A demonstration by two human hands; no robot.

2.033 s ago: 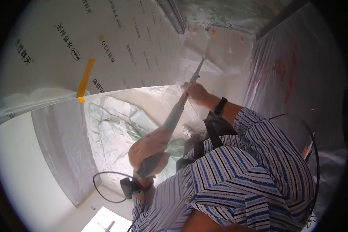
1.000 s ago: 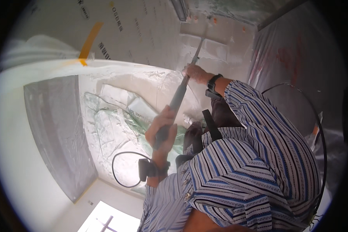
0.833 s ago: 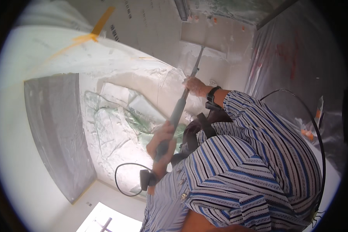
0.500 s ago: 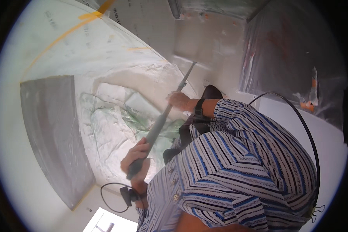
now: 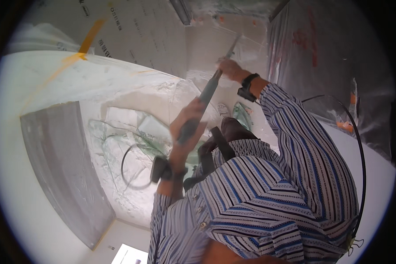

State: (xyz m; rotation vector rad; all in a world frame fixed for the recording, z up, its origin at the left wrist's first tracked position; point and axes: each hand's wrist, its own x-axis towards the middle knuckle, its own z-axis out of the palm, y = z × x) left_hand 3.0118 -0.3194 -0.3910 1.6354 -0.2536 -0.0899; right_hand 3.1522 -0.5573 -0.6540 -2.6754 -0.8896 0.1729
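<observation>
Both my hands hold a long dark grey-green pole (image 5: 210,93) that slants from lower left to upper right. My left hand (image 5: 187,119), blurred by motion, is closed around its thick lower grip. Farther along, my right hand (image 5: 231,70) is wrapped around the thinner shaft. Beyond it the pole narrows to a tip near the pale surface at the top. What sits at that tip is too blurred to make out. Each wrist wears a black band with a small device.
Crumpled whitish and green plastic sheeting (image 5: 136,127) lies on the floor at the left. A grey sheet-covered panel (image 5: 68,171) is beyond it. Plastic film (image 5: 325,57) covers the right side. A black cable (image 5: 361,163) curves along my right. Orange tape (image 5: 92,37) marks the upper left.
Both hands and the pole have moved up and to the right, away from my body. My right arm is stretched farther out, and the view has shifted slightly.
</observation>
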